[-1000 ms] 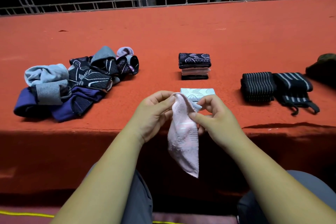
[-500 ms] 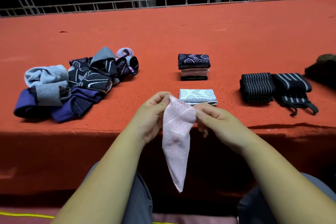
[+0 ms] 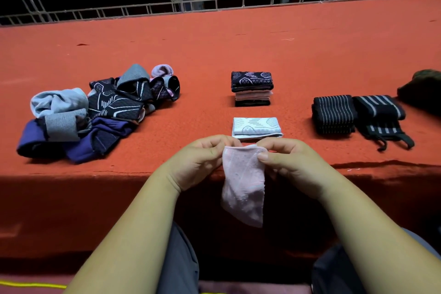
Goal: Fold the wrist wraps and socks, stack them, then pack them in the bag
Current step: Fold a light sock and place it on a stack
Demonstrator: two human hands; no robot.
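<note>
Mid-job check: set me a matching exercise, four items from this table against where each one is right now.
Items:
1. pink sock
2. white folded sock
3. striped wrist wraps
4. unfolded sock pile

Places:
A. left end of the table
B. pinched between left hand and right hand
C. alone, just in front of the folded sock stack
D. right of that stack

Pairs: 1-B, 2-C, 3-D, 4-A

Pink sock [image 3: 243, 186] now spread wider between left hand [image 3: 200, 162] and right hand [image 3: 288, 164], hanging shorter, hands further apart
</note>
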